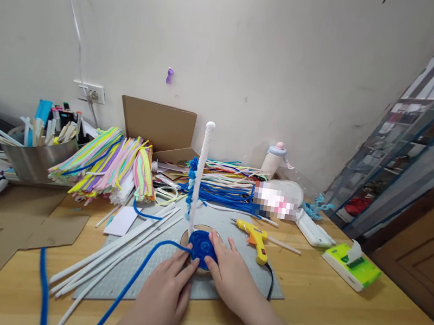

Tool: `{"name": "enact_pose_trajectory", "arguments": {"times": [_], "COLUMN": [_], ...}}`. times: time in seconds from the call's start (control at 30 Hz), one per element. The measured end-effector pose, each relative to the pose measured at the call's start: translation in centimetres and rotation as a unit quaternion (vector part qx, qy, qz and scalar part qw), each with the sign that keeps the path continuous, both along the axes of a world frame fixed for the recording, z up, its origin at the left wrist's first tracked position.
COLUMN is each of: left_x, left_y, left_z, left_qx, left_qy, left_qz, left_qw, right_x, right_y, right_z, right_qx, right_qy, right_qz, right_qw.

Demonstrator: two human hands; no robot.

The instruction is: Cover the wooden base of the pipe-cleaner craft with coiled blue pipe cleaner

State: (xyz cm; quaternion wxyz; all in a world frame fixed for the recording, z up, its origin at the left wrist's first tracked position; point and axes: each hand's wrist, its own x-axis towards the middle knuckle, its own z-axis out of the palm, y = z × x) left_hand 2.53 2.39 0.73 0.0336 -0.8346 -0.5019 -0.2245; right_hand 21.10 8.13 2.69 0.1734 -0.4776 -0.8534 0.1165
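Note:
A flat spiral of blue pipe cleaner [203,249] lies on a round cardboard disc [205,275] in front of me. My left hand [169,287] is at the coil's near-left edge, its thumb and forefinger closed around the spot where the loose blue strand [137,276] joins. That strand curves down toward the table's front edge. From the right, my right hand [233,269] rests on the coil with its fingers spread and pressing on the rim. A white wrapped stick [200,176] stands upright at the disc's back-left, with blue curled pieces [191,186] along its left side.
A yellow glue gun [256,237] lies on the grey mat [121,273], its cord trailing. White pipe cleaners [111,255] fan out at left. Bundles of coloured pipe cleaners [109,167] and a cardboard box [157,125] are behind. A tissue pack [352,266] sits right.

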Motion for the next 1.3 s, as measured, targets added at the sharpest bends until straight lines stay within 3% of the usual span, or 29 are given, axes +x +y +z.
{"name": "enact_pose_trajectory", "arguments": {"times": [0.13, 0.33, 0.53, 0.7, 0.77, 0.87, 1.0, 1.13, 1.2, 1.3], "left_x": [0.0, 0.0, -0.1, -0.3, -0.3, -0.3, -0.2, -0.2, -0.2, -0.1], "left_y": [0.0, 0.0, 0.1, 0.1, 0.1, 0.1, 0.1, 0.1, 0.1, 0.1], "left_z": [0.1, -0.1, -0.3, -0.5, -0.5, -0.4, -0.2, -0.2, -0.2, -0.2], "left_qx": [-0.007, -0.012, -0.004, 0.004, 0.009, 0.012, 0.013, 0.013, 0.011, 0.001], "left_qy": [-0.009, -0.002, 0.005, 0.007, 0.004, 0.002, 0.009, 0.014, 0.016, 0.018], "left_qz": [0.001, -0.003, 0.003, -0.001, -0.001, -0.001, -0.002, -0.003, -0.003, 0.001], "left_qw": [1.000, 1.000, 1.000, 1.000, 1.000, 1.000, 1.000, 1.000, 1.000, 1.000], "right_x": [-0.5, -0.8, -0.5, 0.8, 1.3, 2.0, 2.2, 1.5, 0.9, 0.0], "right_y": [-0.1, -0.9, -1.0, -0.4, -0.4, -1.1, -2.4, -3.1, -3.2, -3.3], "right_z": [0.2, -0.8, -0.7, -0.4, -0.8, -1.7, -2.9, -3.2, -3.0, -2.3], "right_qx": [-0.002, 0.025, 0.012, -0.120, -0.187, -0.217, -0.193, -0.046, 0.011, 0.026], "right_qy": [-0.024, -0.057, -0.038, 0.105, 0.209, 0.290, 0.216, 0.074, -0.004, -0.095], "right_qz": [-0.016, -0.001, 0.017, 0.038, -0.002, -0.084, -0.089, -0.039, -0.042, -0.062], "right_qw": [1.000, 0.998, 0.999, 0.986, 0.960, 0.928, 0.953, 0.995, 0.999, 0.993]}}
